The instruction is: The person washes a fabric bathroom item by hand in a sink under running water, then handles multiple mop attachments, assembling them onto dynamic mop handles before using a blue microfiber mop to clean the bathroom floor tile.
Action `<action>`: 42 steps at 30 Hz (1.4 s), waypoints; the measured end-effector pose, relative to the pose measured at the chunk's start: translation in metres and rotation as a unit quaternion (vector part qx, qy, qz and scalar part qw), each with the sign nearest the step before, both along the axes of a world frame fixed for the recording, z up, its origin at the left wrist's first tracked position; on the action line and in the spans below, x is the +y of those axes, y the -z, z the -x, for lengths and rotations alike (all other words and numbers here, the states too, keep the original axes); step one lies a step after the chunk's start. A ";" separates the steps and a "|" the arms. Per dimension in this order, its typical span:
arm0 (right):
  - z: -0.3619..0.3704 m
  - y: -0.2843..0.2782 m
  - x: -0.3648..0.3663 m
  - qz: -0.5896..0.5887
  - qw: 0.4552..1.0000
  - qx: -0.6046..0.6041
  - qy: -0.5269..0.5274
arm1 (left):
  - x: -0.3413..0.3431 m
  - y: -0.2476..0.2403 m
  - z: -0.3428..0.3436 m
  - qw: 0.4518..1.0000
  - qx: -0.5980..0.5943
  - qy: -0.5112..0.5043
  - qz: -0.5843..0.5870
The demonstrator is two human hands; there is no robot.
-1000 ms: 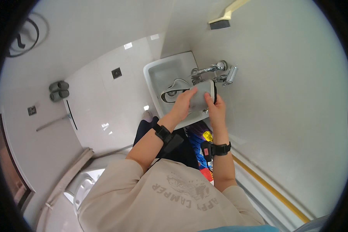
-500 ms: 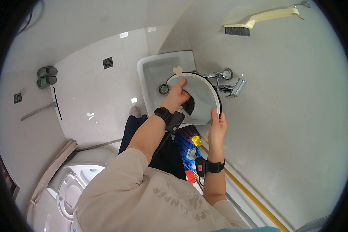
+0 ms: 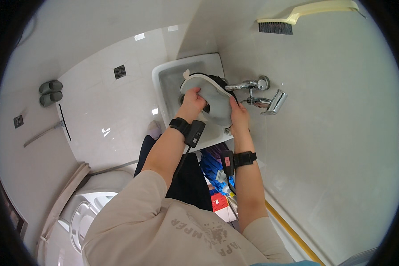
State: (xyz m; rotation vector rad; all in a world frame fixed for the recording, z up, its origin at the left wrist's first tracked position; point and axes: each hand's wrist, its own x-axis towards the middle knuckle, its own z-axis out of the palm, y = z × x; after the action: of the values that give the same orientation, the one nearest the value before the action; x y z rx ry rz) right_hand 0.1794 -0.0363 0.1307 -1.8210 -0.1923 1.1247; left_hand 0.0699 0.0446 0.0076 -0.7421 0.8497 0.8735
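A floppy grey brim-shaped piece with a cream band, a dark outer edge and a small heart-shaped tab is held over the white sink. I cannot tell its exact kind. My left hand grips its near left part, thumb on top, beside a dark patch. On its right edge my right hand is closed with the thumb up; fingers of both hands are partly hidden beneath. The brim bends into a wave between them. It covers most of the drain, and its far edge lies close to the chrome faucet.
A cream-handled brush hangs on the right wall. Below the sink are a blue mop head and a red basket. A yellow pole runs along the wall. Grey slippers and a toilet are on the left.
Both hands have moved closer together, the right one up and leftward. The smooth arc of the brim has buckled into a wave, and its heart tab has shifted left.
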 end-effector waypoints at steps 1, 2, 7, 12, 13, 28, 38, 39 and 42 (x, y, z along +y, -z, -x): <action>-0.002 0.003 0.006 0.001 1.000 0.000 0.000 | 0.000 0.000 -0.001 1.000 0.000 0.000 0.001; -0.023 0.010 -0.002 0.030 0.998 0.030 0.039 | -0.008 -0.024 -0.023 0.999 -0.003 0.014 0.043; -0.046 0.051 0.004 0.052 0.989 0.118 0.074 | -0.002 -0.031 -0.022 0.998 -0.035 0.038 -0.047; -0.036 0.033 0.006 0.001 0.955 0.259 0.146 | -0.001 -0.036 -0.019 0.960 -0.220 0.055 -0.164; -0.038 0.025 0.003 0.006 0.956 0.255 0.148 | -0.004 -0.047 -0.029 0.976 -0.161 0.050 -0.137; -0.018 0.010 -0.017 -0.111 0.987 -0.042 0.108 | 0.001 -0.044 -0.055 0.989 -0.070 0.014 -0.131; -0.001 0.034 0.016 -0.041 0.894 -0.374 -0.241 | -0.024 -0.049 -0.038 0.875 0.130 0.314 -0.346; -0.009 0.042 0.022 -0.040 0.895 -0.375 -0.239 | -0.025 -0.054 -0.040 0.882 0.140 0.286 -0.347; -0.026 0.060 0.035 0.027 0.873 -0.414 -0.256 | -0.032 -0.062 -0.036 0.867 0.179 0.312 -0.345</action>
State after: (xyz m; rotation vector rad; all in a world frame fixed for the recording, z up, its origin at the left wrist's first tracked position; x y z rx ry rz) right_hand 0.2052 -0.0011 0.0705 -2.2762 -1.2130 0.5932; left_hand 0.1061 0.0129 0.0695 0.3379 0.9369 0.6511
